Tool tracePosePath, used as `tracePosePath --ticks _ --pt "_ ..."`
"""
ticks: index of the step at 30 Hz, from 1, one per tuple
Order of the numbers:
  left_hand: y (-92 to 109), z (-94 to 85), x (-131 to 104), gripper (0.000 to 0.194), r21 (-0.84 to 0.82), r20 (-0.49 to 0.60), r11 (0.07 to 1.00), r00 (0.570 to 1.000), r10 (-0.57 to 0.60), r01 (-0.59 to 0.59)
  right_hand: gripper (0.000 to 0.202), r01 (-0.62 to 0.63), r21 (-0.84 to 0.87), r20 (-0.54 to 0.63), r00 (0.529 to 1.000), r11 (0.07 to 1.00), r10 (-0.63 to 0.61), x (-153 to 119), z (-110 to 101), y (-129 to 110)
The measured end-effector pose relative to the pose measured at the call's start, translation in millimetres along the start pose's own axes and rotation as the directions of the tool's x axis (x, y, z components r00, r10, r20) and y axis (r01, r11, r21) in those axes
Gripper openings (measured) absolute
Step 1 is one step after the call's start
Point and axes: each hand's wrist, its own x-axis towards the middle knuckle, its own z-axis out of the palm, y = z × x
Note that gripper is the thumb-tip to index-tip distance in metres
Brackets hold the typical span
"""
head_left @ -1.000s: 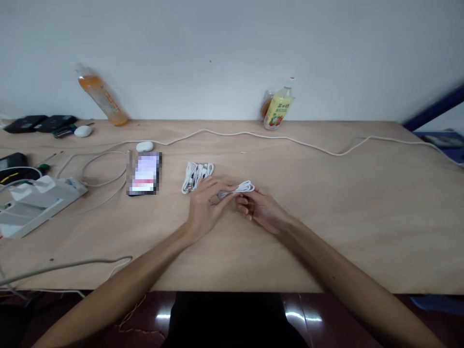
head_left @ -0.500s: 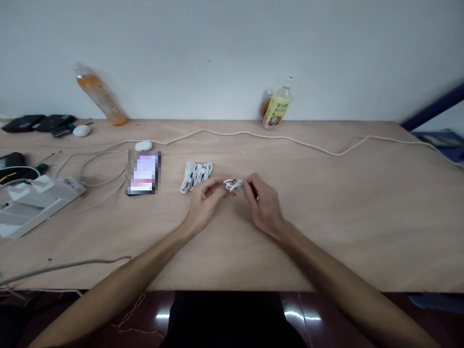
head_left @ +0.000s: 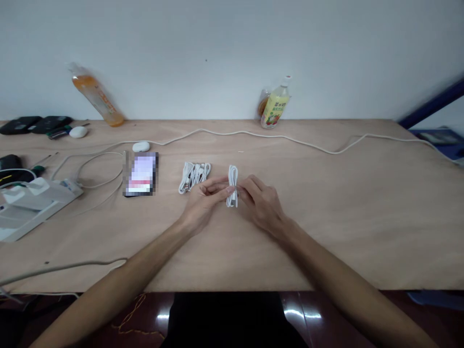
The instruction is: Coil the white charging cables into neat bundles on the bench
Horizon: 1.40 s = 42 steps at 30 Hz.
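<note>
A white coiled charging cable [head_left: 233, 175], cinched at its middle, is held upright just over the table in front of me. My left hand [head_left: 203, 200] pinches it from the left, the thumb lying across the coil. From the right, the fingertips of my right hand [head_left: 264, 200] close at the cable's waist, where a thin tie seems to run; the tie itself is too small to make out clearly. Beyond my left fingers lie more bundled white cables [head_left: 195, 175], side by side on the table.
A phone [head_left: 141, 174] and a white earbud case [head_left: 141, 146] lie to the left. Farther left stands a white box [head_left: 39, 205] among wires. One long white cord [head_left: 253, 135] crosses the wooden table [head_left: 362, 217]. Against the wall lean an orange bottle [head_left: 97, 99] and a yellow bottle [head_left: 276, 106].
The held cable coil has turned from lying end-on and sideways to standing lengthwise between my hands. Both hands keep their grip, with fingers slightly shifted. The view has moved a little.
</note>
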Motion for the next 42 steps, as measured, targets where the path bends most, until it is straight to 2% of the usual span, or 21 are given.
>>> tracePosePath --ticks 2,5,11,14,17,19,21,22,24,26,28,30,32,35,42 --pt "-1 -1.6 -1 0.036 0.081 0.012 0.996 0.999 0.032 -0.033 0.024 -0.061 0.113 -0.017 0.998 0.992 0.063 1 0 -5" --pt "0 -2.0 -2 0.037 0.165 0.024 0.982 0.996 0.091 -0.094 0.025 -0.132 0.263 -0.035 0.989 0.956 0.146 2 2 -13" --pt "2 -0.3 -2 0.037 0.264 0.01 0.929 0.964 0.265 -0.258 0.033 -0.297 0.507 0.042 0.946 0.809 0.321 1 7 -22" --pt "3 -1.2 -3 0.025 0.412 0.04 0.822 0.909 0.415 -0.394 0.039 -0.369 0.628 0.13 0.918 0.685 0.375 3 10 -21" --pt "3 -2.8 -6 0.013 0.576 0.144 0.627 0.819 0.555 -0.525 0.041 -0.453 0.708 0.234 0.874 0.541 0.425 5 12 -19" --pt "4 -3.6 -8 0.01 0.621 0.222 0.523 0.77 0.598 -0.584 0.041 -0.511 0.731 0.311 0.839 0.452 0.446 6 10 -17" --pt "4 -4.0 -8 0.011 0.627 0.258 0.484 0.749 0.61 -0.61 0.042 -0.549 0.737 0.366 0.814 0.393 0.451 7 8 -16" --pt "4 -4.1 -8 0.011 0.621 0.256 0.494 0.753 0.606 -0.609 0.042 -0.563 0.734 0.384 0.806 0.381 0.451 7 7 -15" --pt "4 -3.9 -6 0.011 0.593 0.211 0.566 0.789 0.576 -0.572 0.041 -0.566 0.719 0.385 0.808 0.403 0.447 7 5 -14" --pt "3 -3.4 -4 0.015 0.533 0.126 0.693 0.856 0.502 -0.485 0.041 -0.528 0.689 0.332 0.839 0.496 0.431 7 3 -15" --pt "3 -2.7 -2 0.025 0.439 0.049 0.817 0.917 0.395 -0.375 0.041 -0.449 0.644 0.225 0.885 0.62 0.408 5 3 -16" --pt "4 -2.2 0 0.033 0.35 0.006 0.894 0.955 0.297 -0.28 0.033 -0.37 0.582 0.108 0.918 0.724 0.381 3 4 -19" --pt "4 -1.9 0 0.037 0.292 -0.019 0.928 0.969 0.247 -0.231 0.021 -0.312 0.515 0.025 0.936 0.798 0.35 1 4 -21" --pt "4 -2.3 1 0.036 0.233 -0.041 0.951 0.975 0.217 -0.202 0.015 -0.255 0.419 -0.013 0.958 0.872 0.286 -1 4 -22" --pt "1 -2.5 2 0.036 0.157 -0.053 0.982 0.992 0.112 -0.102 0.011 -0.167 0.294 -0.079 0.977 0.941 0.198 3 1 -15"
